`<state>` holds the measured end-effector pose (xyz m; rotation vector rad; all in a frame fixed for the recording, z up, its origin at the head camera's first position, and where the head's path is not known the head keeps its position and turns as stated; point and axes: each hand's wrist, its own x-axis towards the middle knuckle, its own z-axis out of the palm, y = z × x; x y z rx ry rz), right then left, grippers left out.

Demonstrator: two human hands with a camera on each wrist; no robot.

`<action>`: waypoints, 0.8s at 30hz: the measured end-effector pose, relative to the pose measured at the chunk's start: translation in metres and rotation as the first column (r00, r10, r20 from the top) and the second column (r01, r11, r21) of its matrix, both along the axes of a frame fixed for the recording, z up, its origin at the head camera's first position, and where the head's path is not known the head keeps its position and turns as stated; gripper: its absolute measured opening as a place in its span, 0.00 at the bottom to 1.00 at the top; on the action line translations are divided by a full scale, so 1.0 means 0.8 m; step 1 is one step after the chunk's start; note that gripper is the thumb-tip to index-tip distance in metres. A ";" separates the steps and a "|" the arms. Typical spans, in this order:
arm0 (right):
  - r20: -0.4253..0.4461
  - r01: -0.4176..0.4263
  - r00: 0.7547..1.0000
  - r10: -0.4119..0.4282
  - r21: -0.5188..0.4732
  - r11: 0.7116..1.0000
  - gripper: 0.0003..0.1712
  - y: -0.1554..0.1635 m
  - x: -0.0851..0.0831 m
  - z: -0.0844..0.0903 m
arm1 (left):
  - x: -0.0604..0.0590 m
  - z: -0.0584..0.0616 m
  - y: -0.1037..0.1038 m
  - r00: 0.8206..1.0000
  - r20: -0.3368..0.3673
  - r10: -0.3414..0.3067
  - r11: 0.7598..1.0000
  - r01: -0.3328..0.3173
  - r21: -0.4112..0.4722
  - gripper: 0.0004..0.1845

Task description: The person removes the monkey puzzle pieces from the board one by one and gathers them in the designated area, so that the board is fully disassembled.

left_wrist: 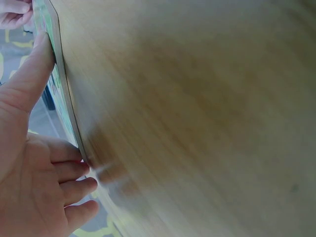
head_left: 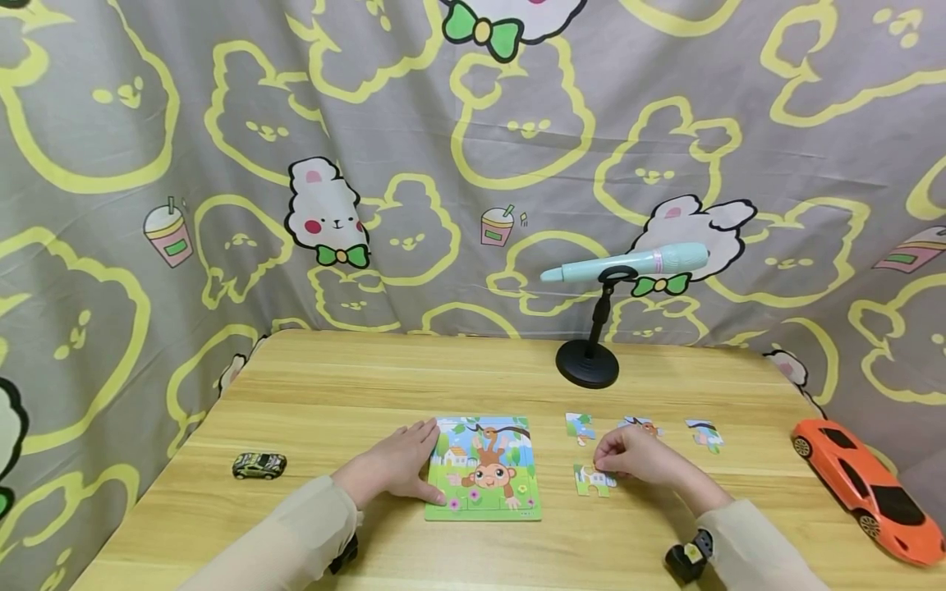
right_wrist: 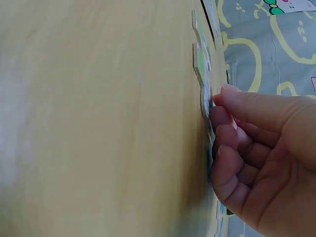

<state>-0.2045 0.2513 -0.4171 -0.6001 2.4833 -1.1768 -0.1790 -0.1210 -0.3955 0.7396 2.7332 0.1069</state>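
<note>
Both wrist views were blurry, and the puzzle piece (head_left: 594, 480) was half hidden under the right hand (head_left: 636, 456), whose curled fingers (right_wrist: 224, 131) pinched it on the desk (head_left: 340, 394). The left hand (head_left: 395, 466) lay open and flat on the monkey puzzle board (head_left: 485, 469).

left hand (head_left: 395, 468): flat, fingers straight | right hand (head_left: 636, 455): fingers curled, pinching

Head cam looks forward and down over my table (head_left: 310, 394), taking in both hands and the backdrop. L wrist cam sits close at tabletop level beside the puzzle board (left_wrist: 64, 103); R wrist cam likewise by loose pieces (right_wrist: 201, 64). All three share the tabletop.
</note>
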 end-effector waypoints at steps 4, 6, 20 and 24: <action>-0.046 0.010 0.999 -0.008 0.025 1.000 0.05 -0.005 -0.003 0.004 | 0.000 0.001 0.000 1.000 0.002 0.000 1.000 0.000 -0.003 0.55; -0.080 0.016 0.997 -0.013 0.038 0.999 0.05 -0.010 -0.005 0.008 | 0.000 0.000 -0.001 1.000 0.001 -0.001 1.000 0.001 -0.004 0.55; -0.200 -0.080 0.976 0.081 0.013 0.997 0.06 -0.083 -0.012 0.020 | 0.000 0.000 0.000 1.000 -0.004 -0.001 1.000 0.001 -0.007 0.55; -0.187 -0.129 0.974 0.124 -0.012 0.992 0.08 -0.104 -0.013 0.018 | 0.000 0.000 0.000 1.000 -0.004 -0.002 1.000 0.002 -0.004 0.55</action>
